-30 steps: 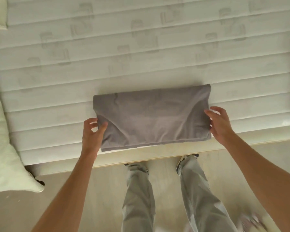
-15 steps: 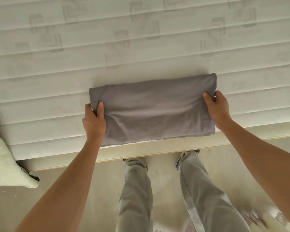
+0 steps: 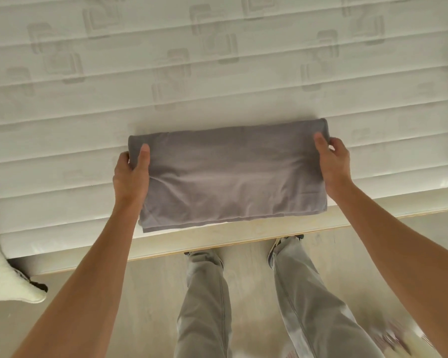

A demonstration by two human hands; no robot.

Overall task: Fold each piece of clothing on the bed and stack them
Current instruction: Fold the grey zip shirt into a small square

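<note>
Head view: grey folded garment [image 3: 230,174] is lying at the near edge of the bed [image 3: 217,73]. Left hand [image 3: 131,177] and right hand [image 3: 334,166] are pinching its ends, thumbs on top. Folding step in hand; next, probably another fold or stacking.

Soft, even daylight, slightly washed out.
You get motion blur at five o'clock; wide-angle bending curves the edges.

A folded grey garment [image 3: 230,174] lies on the bed [image 3: 217,73] near its front edge. The left hand [image 3: 131,177] grips its left end, thumb on top. The right hand [image 3: 334,164] pinches its right end.
</note>
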